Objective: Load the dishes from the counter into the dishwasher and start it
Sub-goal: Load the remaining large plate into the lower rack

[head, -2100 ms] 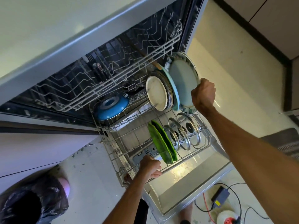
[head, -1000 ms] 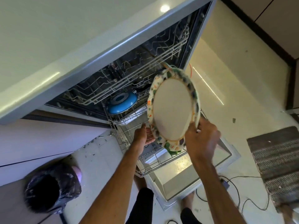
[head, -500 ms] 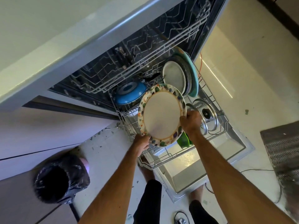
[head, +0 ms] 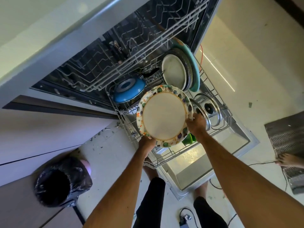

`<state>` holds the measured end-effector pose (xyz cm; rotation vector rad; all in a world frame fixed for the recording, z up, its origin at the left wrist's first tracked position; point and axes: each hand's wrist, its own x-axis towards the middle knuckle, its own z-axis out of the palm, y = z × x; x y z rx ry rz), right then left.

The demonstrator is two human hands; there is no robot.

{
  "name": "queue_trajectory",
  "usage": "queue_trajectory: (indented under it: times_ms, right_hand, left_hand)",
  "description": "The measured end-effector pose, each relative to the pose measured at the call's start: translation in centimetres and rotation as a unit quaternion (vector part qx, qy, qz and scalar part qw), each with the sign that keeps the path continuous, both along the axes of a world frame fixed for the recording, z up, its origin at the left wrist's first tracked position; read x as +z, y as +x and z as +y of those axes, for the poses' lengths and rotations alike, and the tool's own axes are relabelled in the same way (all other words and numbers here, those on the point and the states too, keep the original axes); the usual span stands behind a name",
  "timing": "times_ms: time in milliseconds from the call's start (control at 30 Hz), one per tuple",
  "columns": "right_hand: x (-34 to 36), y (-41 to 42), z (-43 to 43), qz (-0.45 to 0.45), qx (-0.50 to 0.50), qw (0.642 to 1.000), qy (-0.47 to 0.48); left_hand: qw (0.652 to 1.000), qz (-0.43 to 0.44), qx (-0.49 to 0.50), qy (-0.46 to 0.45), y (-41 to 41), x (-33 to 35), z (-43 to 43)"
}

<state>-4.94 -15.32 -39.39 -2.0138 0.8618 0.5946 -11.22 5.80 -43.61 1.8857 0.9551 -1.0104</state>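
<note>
Ok so the floral plate (head: 164, 115) isn't in yet. It's held face-up-ish over the left half of the lower rack (head: 164, 159), between the rack's front edge and the blue pan (head: 129, 92) at the back left corner. The left hand (head: 147, 143) has its fingers curled under the plate's lower left rim, and the right hand (head: 196, 123) pinches the right rim. Things I'd worry about: it's a wide plate that blocks the view of the tines underneath, so lowering it is basically blind. It could land across the tines instead of between them, then tip over. The green plates (head: 189, 139) poke out right under its lower right edge, so dropping it too far right likely knocks into them. The glass lids (head: 208, 109) sit just beside the right hand along the rack's right edge, and a careless knuckle could rattle one loose. The upper rack (head: 148, 45) hangs out over the back too, so there's not much room to tilt the plate upright there. Compared with two seconds ago, the plate wasn't in view at all. The right hand was up at the teal plate (head: 195, 66) in the back right corner, and the left hand sat on the rack's front edge. A second ago the right hand held it up high alone, and now both hands have it, lower down.
</note>
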Motion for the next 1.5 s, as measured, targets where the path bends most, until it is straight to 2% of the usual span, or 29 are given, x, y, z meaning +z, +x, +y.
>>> queue_trajectory:
  times_ms: [167,300,400,533,700,800,867,933,1000,1100,1200,1267,1333,1433,1500]
  right_hand:
    - [-1.5,-0.3,0.2,0.041,-0.001,0.999,0.014]
    - [-1.1,-0.2,0.3,0.053,0.024,0.998,-0.031]
    - [-0.9,-0.4,-0.4,0.054,0.038,0.997,-0.028]
    - [0.8,-0.9,-1.5,0.032,0.052,0.998,-0.021]
    - [1.8,-4.2,-2.5,-0.057,-0.012,0.997,-0.056]
    - [1.1,-8.2,-4.4,-0.053,-0.104,0.991,-0.067]
    - [-0.1,-10.2,-6.2,-0.011,-0.164,0.985,-0.054]
    - [-1.7,-11.0,-8.1,0.059,-0.182,0.981,-0.032]
    - [-3.2,-10.8,-9.2,0.101,-0.213,0.971,0.049]
    - [-5.7,-9.5,-9.9,0.092,-0.322,0.919,0.206]
    - [-8.0,-8.5,-10.1,0.077,-0.344,0.887,0.299]
    - [-9.5,-8.6,-10.4,0.065,-0.363,0.866,0.338]
    - [-10.2,-8.5,-10.9,0.062,-0.36,0.86,0.355]
    - [-10.8,-7.9,-11.7,0.083,-0.346,0.889,0.289]
    - [-11.4,-7.6,-12.5,0.108,-0.339,0.896,0.265]
  left_hand:
    - [1.0,-0.014,-0.002,0.022,-0.5,0.2,-0.2]
    - [1.0,-0.005,0.028,0.008,-0.9,0.6,-0.5]
    - [0.998,-0.003,0.059,-0.006,-1.4,0.8,-1.0]
    - [0.999,-0.003,0.042,-0.018,-2.2,1.1,-1.9]
    - [0.998,-0.027,0.035,0.051,-3.8,2.8,-4.3]
    - [0.992,0.002,0.121,0.016,-5.4,2.4,-5.5]
    - [0.98,0.042,0.193,-0.031,-6.3,3.4,-6.6]
    - [0.966,0.089,0.232,-0.073,-7.4,3.8,-7.4]
    - [0.946,0.137,0.267,-0.122,-8.5,3.6,-7.5]
    - [0.898,0.157,0.371,-0.178,-10.0,0.7,-7.4]
    - [0.822,0.098,0.518,-0.216,-11.0,-2.2,-7.4]
    - [0.781,0.054,0.577,-0.232,-11.4,-4.1,-7.3]
    - [0.782,0.025,0.58,-0.228,-11.6,-5.1,-7.5]
    - [0.786,-0.033,0.575,-0.224,-12.0,-6.1,-7.5]
    - [0.766,-0.042,0.595,-0.24,-13.0,-6.8,-7.0]
